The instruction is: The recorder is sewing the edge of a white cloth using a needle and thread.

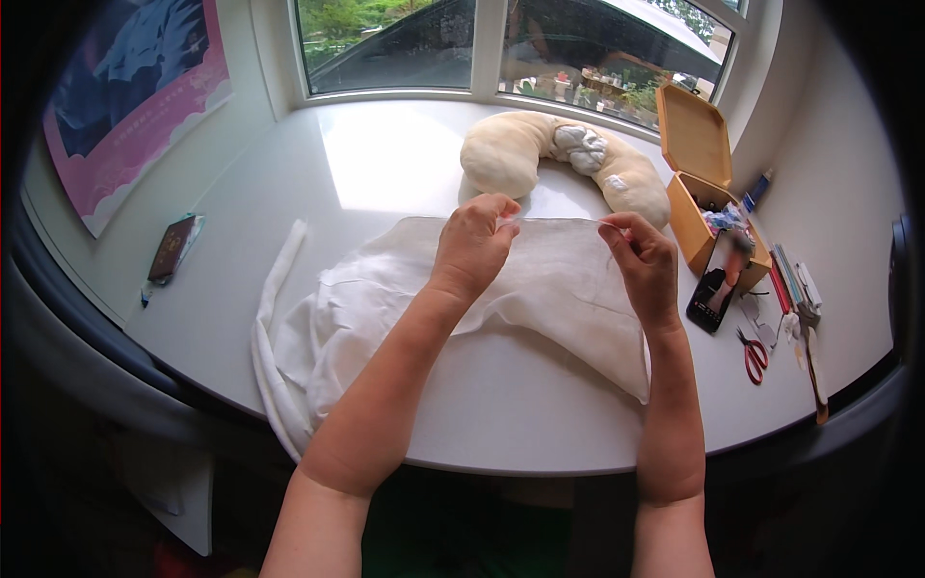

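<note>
A thin white cloth (554,265) is stretched between my two hands, its far edge running nearly straight from one to the other. My left hand (472,246) pinches that edge near its middle, fingers closed. At the edge's right end, my right hand (644,258) grips the fabric between thumb and fingertips. The right part of the cloth hangs in a loose fold toward me, while its left part lies bunched on the table. Just beyond my hands rests a cream U-shaped pillow (503,154), with white stuffing (580,148) showing at its middle.
A long white fabric strip (270,337) trails over the front left edge of the table (520,424). On the right are an open wooden box (689,231), a phone (718,284) leaning on it, red-handled pliers (753,358) and slim tools. A dark booklet (171,249) lies far left.
</note>
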### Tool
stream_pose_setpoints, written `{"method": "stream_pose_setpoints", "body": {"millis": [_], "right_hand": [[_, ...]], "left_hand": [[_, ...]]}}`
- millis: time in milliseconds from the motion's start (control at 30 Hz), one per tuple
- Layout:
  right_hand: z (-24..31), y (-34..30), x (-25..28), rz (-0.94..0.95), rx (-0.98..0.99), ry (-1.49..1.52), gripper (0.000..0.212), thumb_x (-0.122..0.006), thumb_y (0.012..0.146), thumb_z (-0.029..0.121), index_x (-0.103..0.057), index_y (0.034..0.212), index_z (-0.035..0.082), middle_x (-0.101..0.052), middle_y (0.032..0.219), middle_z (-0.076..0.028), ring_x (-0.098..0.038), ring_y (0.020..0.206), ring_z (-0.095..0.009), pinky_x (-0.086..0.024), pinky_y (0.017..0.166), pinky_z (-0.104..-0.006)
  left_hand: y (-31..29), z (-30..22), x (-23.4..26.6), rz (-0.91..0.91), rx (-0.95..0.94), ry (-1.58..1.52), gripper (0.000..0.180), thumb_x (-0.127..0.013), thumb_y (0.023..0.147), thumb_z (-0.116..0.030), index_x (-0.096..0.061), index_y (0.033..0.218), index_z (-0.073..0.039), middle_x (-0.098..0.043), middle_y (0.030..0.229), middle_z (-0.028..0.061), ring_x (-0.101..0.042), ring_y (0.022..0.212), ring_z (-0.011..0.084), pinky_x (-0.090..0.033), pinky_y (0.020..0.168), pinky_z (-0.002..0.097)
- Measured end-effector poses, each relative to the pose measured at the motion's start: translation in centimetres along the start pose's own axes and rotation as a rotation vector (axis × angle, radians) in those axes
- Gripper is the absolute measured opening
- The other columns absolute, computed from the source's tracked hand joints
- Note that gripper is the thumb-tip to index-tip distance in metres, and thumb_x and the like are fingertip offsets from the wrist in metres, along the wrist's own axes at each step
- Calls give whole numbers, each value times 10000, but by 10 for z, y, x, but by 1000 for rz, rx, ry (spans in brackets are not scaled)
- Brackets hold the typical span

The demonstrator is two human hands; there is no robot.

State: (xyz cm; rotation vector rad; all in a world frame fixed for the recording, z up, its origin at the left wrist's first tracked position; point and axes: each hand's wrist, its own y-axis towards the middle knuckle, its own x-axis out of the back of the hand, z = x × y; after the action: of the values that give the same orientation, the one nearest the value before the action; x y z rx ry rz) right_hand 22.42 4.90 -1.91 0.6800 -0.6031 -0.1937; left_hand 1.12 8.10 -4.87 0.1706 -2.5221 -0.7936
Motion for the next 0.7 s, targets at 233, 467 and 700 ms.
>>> {"method": "stream_pose_setpoints", "body": {"millis": [233,467,700], "right_hand": [[1,0,0,3,13,14,103,-656,842,136,-647,863,35,-427,541,49,-350,511,-26,-298,461,-204],[0,0,-2,-20,32,8,100,-659,839,137,-648,856,39,-429,537,44,-351,508,-27,-304,461,-208],[-5,1,0,-23,12,-17,113,-660,840,150,-648,855,39,-446,539,39,-364,510,-28,-315,462,-206]], "left_hand": [[1,1,3,-26,-20,138,76,-628,761,-61,-632,808,-2,-633,803,118,-610,757,218,-489,715,328],[1,0,3,-55,11,95,35,-621,761,-44,-621,765,-10,-630,766,102,-607,700,203,-492,674,315],[4,-3,8,-31,31,79,73,-647,737,-57,-593,738,-8,-643,769,110,-624,722,216,-498,679,321]]}}
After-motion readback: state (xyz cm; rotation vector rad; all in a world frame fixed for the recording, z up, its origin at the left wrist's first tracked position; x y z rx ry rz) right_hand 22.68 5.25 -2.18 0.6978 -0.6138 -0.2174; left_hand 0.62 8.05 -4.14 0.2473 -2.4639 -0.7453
